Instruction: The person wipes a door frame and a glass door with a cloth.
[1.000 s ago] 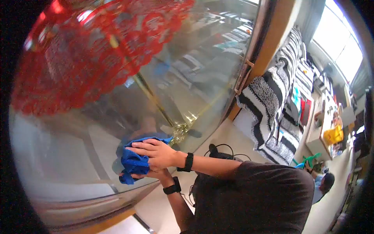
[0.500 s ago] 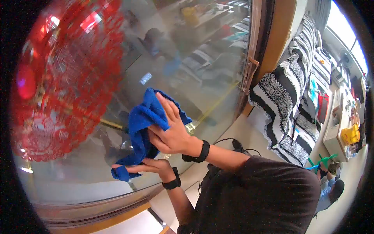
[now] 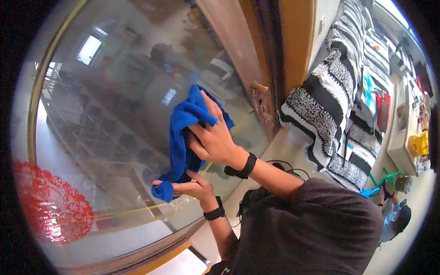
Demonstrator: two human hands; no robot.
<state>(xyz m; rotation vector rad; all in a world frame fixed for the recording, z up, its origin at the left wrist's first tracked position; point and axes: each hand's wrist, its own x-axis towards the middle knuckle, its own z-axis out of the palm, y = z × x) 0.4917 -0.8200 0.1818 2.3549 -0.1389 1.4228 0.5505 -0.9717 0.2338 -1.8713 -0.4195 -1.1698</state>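
Cloth on glass, job looks midway

Work on the pane prob. under way: the blue cloth is up against the glass, mid-scene, spread btwn both hands, so it doesn't look finished. Which parts are done & which are left can't be told, b/c reflections cover most of the pane. Plenty of glass lies left & far of the cloth; a red lacy decoration sits at near left, well apart from it.

R hand: on the cloth's right part, fingers nearly straight & a bit spread, w/ a fold lapped over some of them; it holds the cloth to the pane. Palm side hidden, so pressure can't be judged.

L hand: nearer, at the cloth's lower end, fingers pointing left w/ cloth bunched round the tips, thumb apart from the fingers & up by the cloth's edge. Half-open at most, holding that end.

Hands are apart, near each other, joined only by the cloth.
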